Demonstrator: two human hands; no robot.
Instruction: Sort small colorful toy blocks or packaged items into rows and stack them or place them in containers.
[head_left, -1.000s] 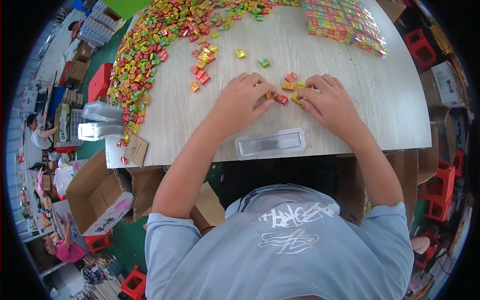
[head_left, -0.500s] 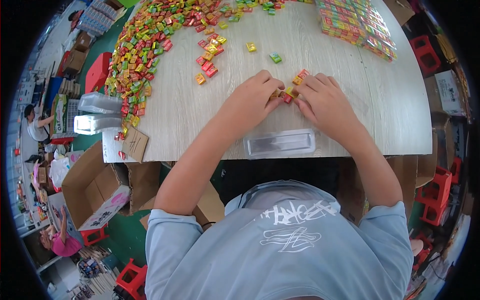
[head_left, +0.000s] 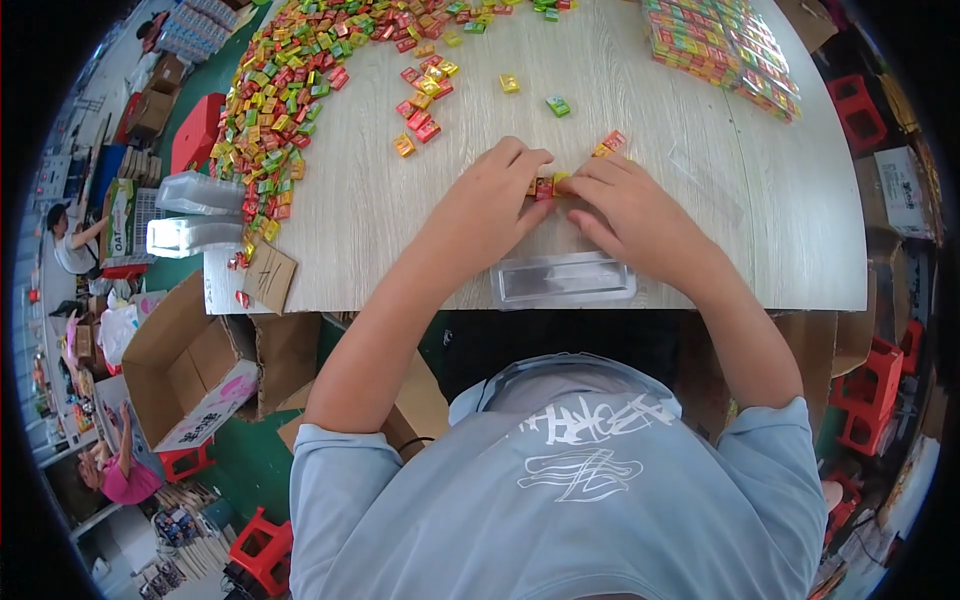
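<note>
At the left, outside the table (head_left: 380, 250), an open cardboard box (head_left: 185, 370) stands below the table's edge. Stacked clear trays (head_left: 190, 237) are at the table's left side, and a brown cardboard piece (head_left: 270, 278) lies near the corner. Behind them, a big heap of small wrapped pieces (head_left: 285, 95) spreads along the far left side. A small cluster (head_left: 424, 97), one yellow piece (head_left: 510, 84) and one green piece (head_left: 558, 106) lie more to the middle. An empty clear tray (head_left: 565, 281) lies between the body and the hands, close to the near edge. A few loose pieces (head_left: 608, 143) lie just beyond the right fingers. At the far right are transparent packs (head_left: 720, 60) with many pieces.

The left hand (head_left: 500, 195) is bent inward; its thumb and fingers pinch a short row of pieces (head_left: 544, 188), which is between both hands. The right hand (head_left: 625, 210) comes palm down, its fingertips touching the row's yellow end, the thumb a little apart; I cannot tell if it grips.
</note>
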